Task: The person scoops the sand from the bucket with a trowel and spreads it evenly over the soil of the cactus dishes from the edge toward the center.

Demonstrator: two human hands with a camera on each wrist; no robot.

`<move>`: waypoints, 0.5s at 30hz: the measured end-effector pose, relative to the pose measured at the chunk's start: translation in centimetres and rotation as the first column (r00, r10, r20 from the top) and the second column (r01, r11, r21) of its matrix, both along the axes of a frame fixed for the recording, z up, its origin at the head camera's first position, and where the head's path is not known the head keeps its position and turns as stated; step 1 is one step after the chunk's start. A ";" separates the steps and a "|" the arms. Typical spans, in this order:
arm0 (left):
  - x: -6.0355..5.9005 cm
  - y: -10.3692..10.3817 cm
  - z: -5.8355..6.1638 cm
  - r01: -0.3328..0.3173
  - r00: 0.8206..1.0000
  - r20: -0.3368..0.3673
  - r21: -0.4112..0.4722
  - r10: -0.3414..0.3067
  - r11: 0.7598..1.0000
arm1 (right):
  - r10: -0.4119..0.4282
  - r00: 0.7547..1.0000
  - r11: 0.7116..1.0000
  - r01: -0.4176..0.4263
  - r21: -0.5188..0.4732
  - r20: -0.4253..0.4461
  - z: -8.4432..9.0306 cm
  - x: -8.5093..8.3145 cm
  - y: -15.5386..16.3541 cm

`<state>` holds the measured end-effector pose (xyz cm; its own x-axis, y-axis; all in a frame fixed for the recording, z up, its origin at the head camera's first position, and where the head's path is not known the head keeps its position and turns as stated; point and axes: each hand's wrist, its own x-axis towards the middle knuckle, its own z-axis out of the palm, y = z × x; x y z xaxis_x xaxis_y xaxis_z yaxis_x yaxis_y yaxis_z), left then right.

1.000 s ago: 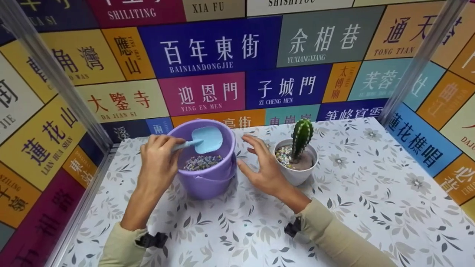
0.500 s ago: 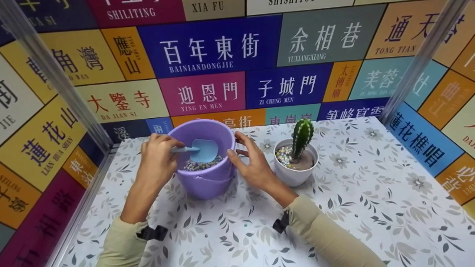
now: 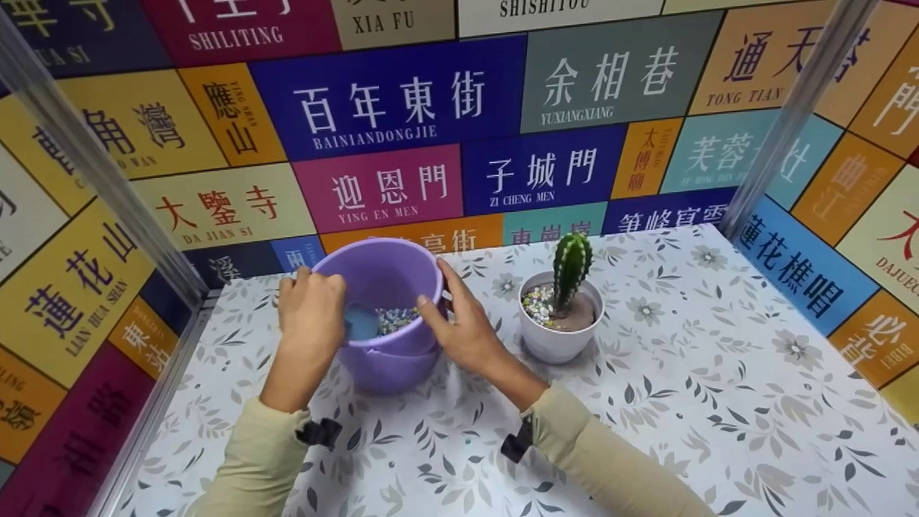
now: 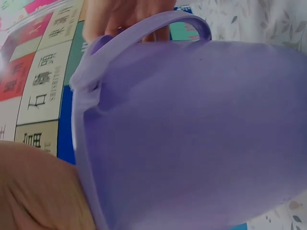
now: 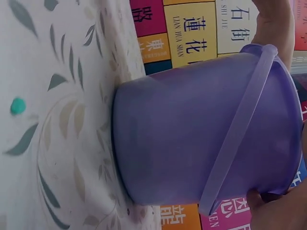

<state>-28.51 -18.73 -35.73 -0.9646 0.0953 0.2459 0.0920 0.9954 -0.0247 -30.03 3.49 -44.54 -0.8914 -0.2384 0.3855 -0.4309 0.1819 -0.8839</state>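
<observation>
A purple bucket (image 3: 391,370) stands on the table, with multicoloured pebbles (image 3: 393,319) inside. At its left rim my left hand (image 3: 312,316) holds a light-blue toy shovel. The shovel's blade (image 3: 361,322) is down in the bucket beside the pebbles, and its handle is hidden by the hand. My right hand (image 3: 467,327) grips the bucket's right rim, thumb at the near side and fingers around the outside. Both wrist views are largely filled by the bucket's wall; its carrying handle (image 5: 237,129) hangs down the outside in the right wrist view.
Right of the bucket stands a white pot (image 3: 556,343) with a green cactus (image 3: 572,273) and coloured pebbles. A floral cloth (image 3: 646,424) covers the table. Sign-printed panels (image 3: 388,100) and clear corner posts (image 3: 797,122) enclose the back and sides.
The shovel has gone down from above the pebbles to low at the bucket's left side. My right hand has moved left onto the rim. The head view has shifted slightly.
</observation>
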 end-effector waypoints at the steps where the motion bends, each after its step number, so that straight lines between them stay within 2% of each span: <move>1: 0.0 0.2 0.0 -0.019 1.000 0.018 -0.026 0.019 0.999 | 0.006 1.000 1.000 -0.006 -0.005 0.004 0.0 0.1 -0.1; 5: -0.3 0.8 0.2 -0.067 0.992 0.101 -0.091 0.076 0.994 | 0.017 1.000 0.999 -0.017 -0.031 0.008 0.0 0.2 -0.1; 10: -0.9 1.4 0.4 -0.099 0.974 0.193 -0.122 0.122 0.988 | 0.038 0.999 0.997 -0.036 -0.064 0.031 0.1 0.3 -0.1; 15: -1.1 1.6 0.6 -0.095 0.967 0.220 -0.145 0.125 0.985 | 0.060 0.997 0.995 -0.055 -0.087 0.054 0.2 0.4 -0.1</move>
